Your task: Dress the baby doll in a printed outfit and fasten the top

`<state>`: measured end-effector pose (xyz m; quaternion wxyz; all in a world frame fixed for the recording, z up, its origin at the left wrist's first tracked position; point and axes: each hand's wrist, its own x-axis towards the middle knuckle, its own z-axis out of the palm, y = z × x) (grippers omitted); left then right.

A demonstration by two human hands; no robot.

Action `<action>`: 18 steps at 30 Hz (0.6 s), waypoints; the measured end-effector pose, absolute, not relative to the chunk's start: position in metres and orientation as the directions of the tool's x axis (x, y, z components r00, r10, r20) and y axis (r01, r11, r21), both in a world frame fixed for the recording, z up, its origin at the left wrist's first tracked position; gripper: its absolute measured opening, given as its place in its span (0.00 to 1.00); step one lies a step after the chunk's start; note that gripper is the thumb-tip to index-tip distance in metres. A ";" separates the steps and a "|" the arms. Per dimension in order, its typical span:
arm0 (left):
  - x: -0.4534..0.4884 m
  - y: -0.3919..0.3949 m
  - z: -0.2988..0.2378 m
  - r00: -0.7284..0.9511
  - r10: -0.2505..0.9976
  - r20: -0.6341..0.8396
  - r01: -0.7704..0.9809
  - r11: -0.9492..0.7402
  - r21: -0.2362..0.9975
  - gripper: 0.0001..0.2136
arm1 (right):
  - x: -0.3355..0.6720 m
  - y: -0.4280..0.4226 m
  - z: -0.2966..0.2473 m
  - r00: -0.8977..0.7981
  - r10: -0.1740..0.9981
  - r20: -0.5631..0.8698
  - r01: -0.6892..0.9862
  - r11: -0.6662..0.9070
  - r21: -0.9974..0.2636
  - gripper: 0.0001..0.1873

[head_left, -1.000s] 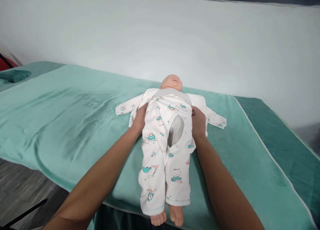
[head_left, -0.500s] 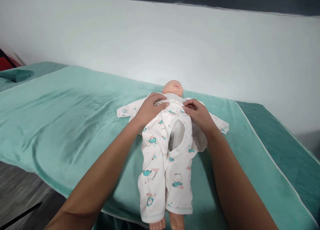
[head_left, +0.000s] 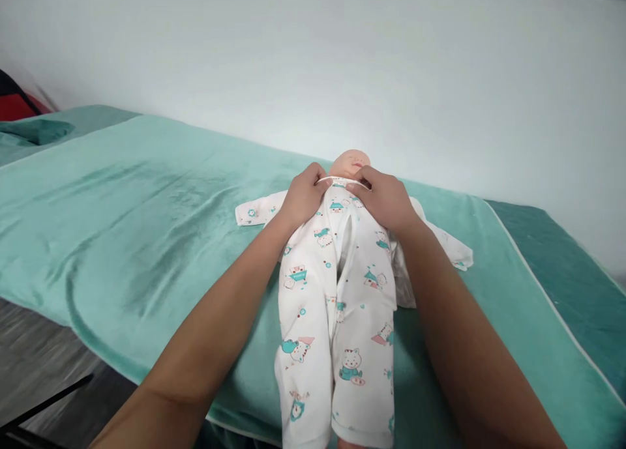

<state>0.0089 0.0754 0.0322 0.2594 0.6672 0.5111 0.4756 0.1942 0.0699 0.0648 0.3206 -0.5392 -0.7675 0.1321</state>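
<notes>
A baby doll [head_left: 351, 162] lies on its back, head away from me, in a white printed top [head_left: 450, 244] with both sleeves spread out. White baby trousers [head_left: 306, 305] with teal animal prints cover its legs, and their waistband reaches up to the chest. My left hand [head_left: 304, 193] is closed on the left side of the waistband, thumb toward the middle. At the opposite side, my right hand [head_left: 384, 197] pinches the waistband close below the doll's chin. The slit at the crotch is nearly closed. Most of the feet are out of frame.
A light green plush blanket [head_left: 161, 195] with some wrinkles lies under the doll, over a darker green cover [head_left: 542, 247]. Behind stands a white wall [head_left: 293, 64]. A red and black object [head_left: 17, 103] is at the far left, and a thin black bar [head_left: 49, 400] at lower left.
Both hands have pulled the waistband up from the belly toward the doll's neck. The crotch opening has narrowed and the trouser legs have stretched smooth. The view has shifted slightly.
</notes>
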 end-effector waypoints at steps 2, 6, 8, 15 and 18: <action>0.004 0.085 0.023 -0.034 0.942 0.335 0.350 -0.302 0.887 0.06 | 0.186 0.075 0.064 -0.200 0.919 0.340 0.736 0.369 -0.568 0.09; 0.002 0.088 0.013 -0.045 0.945 0.325 0.253 -0.304 0.919 0.05 | 0.190 0.072 0.057 -0.172 0.914 0.367 0.655 0.384 -0.651 0.10; 0.002 0.084 0.013 -0.039 0.943 0.332 0.279 -0.309 0.909 0.04 | 0.199 0.067 0.052 -0.139 0.920 0.366 0.620 0.369 -0.692 0.12; -0.008 0.067 0.012 -0.012 0.928 0.373 0.541 -0.308 0.783 0.05 | 0.226 0.058 0.045 -0.188 0.954 0.233 0.520 0.298 -0.801 0.15; -0.012 0.067 0.008 0.037 0.912 0.409 0.639 -0.336 0.692 0.04 | 0.227 0.062 0.040 -0.157 0.957 0.244 0.503 0.290 -0.814 0.13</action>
